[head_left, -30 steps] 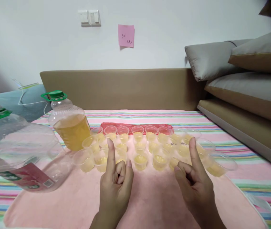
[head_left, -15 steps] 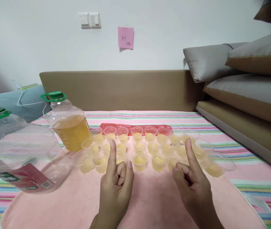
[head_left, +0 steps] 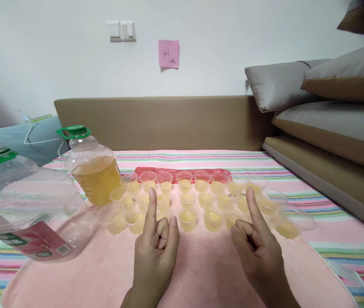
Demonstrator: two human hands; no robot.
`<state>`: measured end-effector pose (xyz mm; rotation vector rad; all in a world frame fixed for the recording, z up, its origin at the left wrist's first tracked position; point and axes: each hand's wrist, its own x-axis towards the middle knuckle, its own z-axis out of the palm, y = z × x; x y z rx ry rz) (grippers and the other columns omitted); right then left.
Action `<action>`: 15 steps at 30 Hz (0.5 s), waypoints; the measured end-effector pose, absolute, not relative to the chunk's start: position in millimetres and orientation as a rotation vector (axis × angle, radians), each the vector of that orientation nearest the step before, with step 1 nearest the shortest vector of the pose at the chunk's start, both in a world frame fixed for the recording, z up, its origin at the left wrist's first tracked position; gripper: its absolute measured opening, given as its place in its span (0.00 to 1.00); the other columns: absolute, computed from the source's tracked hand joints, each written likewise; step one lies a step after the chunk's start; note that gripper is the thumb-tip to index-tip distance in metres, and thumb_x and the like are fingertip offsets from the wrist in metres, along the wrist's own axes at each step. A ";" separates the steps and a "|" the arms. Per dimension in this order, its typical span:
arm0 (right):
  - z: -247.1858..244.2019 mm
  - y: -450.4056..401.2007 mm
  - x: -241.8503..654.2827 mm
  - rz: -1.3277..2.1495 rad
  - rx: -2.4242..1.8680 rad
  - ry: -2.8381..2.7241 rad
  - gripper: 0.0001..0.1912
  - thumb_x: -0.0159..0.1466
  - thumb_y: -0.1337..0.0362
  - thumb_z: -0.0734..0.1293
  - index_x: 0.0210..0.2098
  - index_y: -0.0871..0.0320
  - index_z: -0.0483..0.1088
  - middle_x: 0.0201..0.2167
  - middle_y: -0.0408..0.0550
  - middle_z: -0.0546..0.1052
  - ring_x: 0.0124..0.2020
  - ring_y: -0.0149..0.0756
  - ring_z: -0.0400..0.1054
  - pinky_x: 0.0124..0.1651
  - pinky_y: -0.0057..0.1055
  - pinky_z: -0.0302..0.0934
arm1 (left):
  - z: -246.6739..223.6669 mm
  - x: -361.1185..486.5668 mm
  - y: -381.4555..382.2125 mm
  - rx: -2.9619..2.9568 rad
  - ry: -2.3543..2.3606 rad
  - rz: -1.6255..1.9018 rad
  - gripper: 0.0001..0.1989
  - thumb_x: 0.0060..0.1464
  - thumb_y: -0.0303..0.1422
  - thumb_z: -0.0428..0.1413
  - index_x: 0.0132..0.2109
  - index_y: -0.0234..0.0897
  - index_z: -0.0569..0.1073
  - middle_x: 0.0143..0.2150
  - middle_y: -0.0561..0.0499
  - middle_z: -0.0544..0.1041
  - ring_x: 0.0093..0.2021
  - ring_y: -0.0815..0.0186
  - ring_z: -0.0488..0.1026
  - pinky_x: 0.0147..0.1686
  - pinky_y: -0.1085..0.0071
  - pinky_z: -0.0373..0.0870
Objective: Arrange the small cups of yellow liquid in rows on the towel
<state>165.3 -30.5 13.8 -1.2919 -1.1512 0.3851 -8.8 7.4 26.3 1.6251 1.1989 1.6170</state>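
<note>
Cups [head_left: 202, 182] of clear plastic, showing pale yellow inside, spread across a pink mat [head_left: 195, 278] in roughly three rows; their long axis runs from nine o'clock to three, with twelve straight ahead of the person. Two big bottles stand on their nine-o'clock side. From the left hand [head_left: 156, 248], the nearer bottle [head_left: 31, 192] lies between nine and ten, and the farther bottle [head_left: 94, 164], partly filled with amber liquid [head_left: 97, 186], between ten and eleven. Left hand and right hand [head_left: 260, 252] both hold nothing: thumb and index apart, other fingers folded in. From each, the cups lie toward twelve; whether any fingertip touches one cannot be told, as the hands overlap them in view. Among single cups, the front middle cup [head_left: 188, 220] sits between one and two from the left hand, the nearer; its three-o'clock neighbour [head_left: 213, 220] sits at ten from the right hand, nearer there.
</note>
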 end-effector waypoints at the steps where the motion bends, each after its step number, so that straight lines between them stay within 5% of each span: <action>1: 13.8 -30.4 165.4 0.383 -1.294 -1.152 0.38 0.74 0.61 0.62 0.80 0.52 0.45 0.24 0.34 0.48 0.23 0.31 0.44 0.28 0.27 0.46 | 26.4 -8.7 7.3 1.619 1.201 1.615 0.36 0.71 0.37 0.54 0.79 0.45 0.50 0.27 0.61 0.44 0.25 0.69 0.45 0.27 0.77 0.54; 15: 15.9 -31.4 164.3 0.367 -1.293 -1.176 0.38 0.75 0.61 0.61 0.80 0.53 0.45 0.24 0.34 0.48 0.23 0.31 0.45 0.27 0.29 0.45 | 29.0 -7.1 4.2 1.642 1.194 1.574 0.34 0.72 0.37 0.52 0.79 0.42 0.51 0.27 0.61 0.45 0.25 0.68 0.47 0.29 0.74 0.54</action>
